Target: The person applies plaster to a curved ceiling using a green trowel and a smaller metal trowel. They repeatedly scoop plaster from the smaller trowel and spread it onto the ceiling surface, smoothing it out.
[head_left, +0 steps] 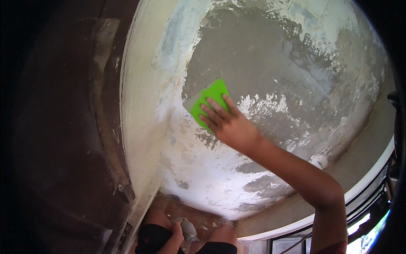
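Your right hand is pressing the green scraper against the patchy wall, its fingers spreading over it. Your left hand is gripping a grey lump between your legs. Peeling paint might be catching the edge, causing scratches.

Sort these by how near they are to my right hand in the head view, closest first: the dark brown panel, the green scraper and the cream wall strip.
1. Green scraper: nearest, held in your right hand.
2. Cream wall strip: next, to the left past the scraper.
3. Dark brown panel: farthest, at the far left beyond the strip.
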